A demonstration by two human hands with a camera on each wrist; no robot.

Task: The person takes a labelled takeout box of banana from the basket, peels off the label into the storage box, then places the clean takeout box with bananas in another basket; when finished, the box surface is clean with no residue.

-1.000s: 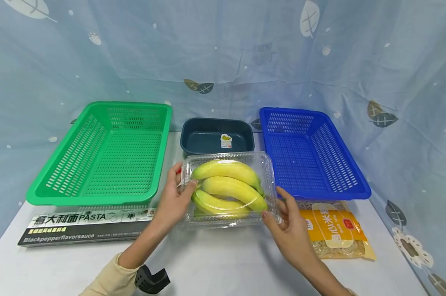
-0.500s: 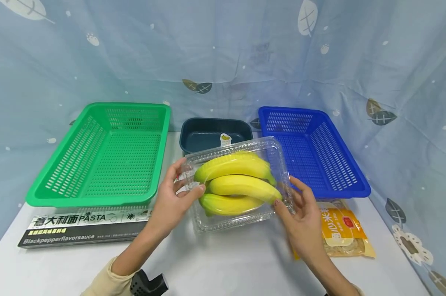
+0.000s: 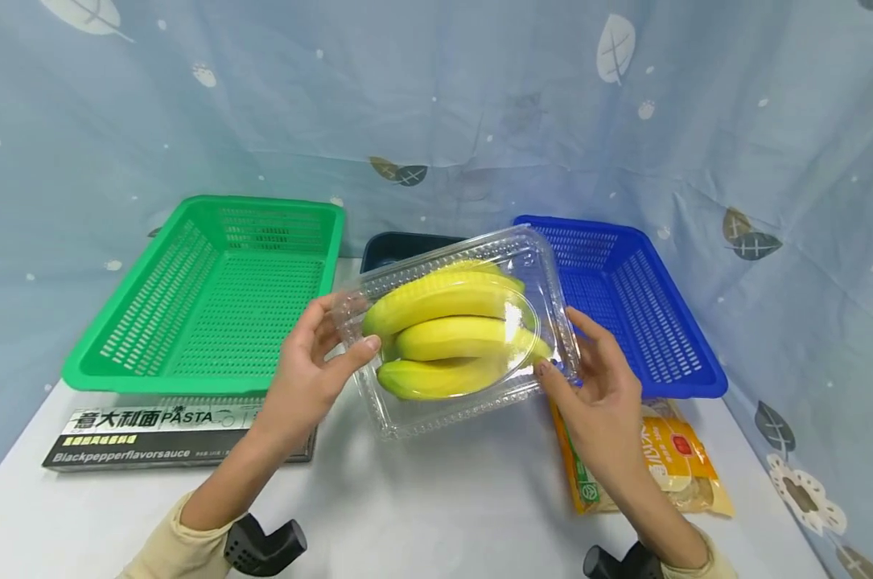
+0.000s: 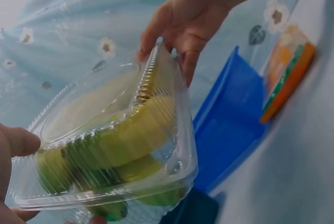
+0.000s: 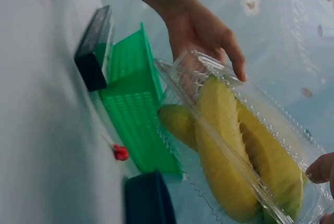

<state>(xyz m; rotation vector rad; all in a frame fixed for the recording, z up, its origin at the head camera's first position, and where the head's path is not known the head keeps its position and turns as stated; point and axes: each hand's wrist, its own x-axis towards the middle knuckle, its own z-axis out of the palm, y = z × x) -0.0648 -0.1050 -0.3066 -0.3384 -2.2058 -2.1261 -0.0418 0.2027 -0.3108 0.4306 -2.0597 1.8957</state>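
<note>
A clear plastic clamshell box (image 3: 436, 414) holding several yellow bananas (image 3: 454, 338) is held up above the white table, tilted with its right end higher. My left hand (image 3: 316, 366) grips the left end, thumb over the lid and fingers behind. The right hand (image 3: 599, 390) holds the opposite end, its thumb on the near right corner. In the left wrist view, the right hand (image 4: 193, 23) is at the far end of the box; some green shows on the bananas (image 4: 120, 140). From the right wrist, the left hand (image 5: 201, 36) is visible at the other end.
A green basket (image 3: 251, 382) stands left, a blue basket (image 3: 675, 386) right, with a dark bin (image 3: 407, 243) between them, partly hidden by the box. A pasta box (image 3: 146, 454) lies before the green basket. An orange noodle packet (image 3: 678, 454) lies front right. A small red object (image 5: 120, 152) shows behind.
Both hands have raised the banana box and tilted it, right end upward. It now covers more of the dark bin. The head view has shifted slightly.
</note>
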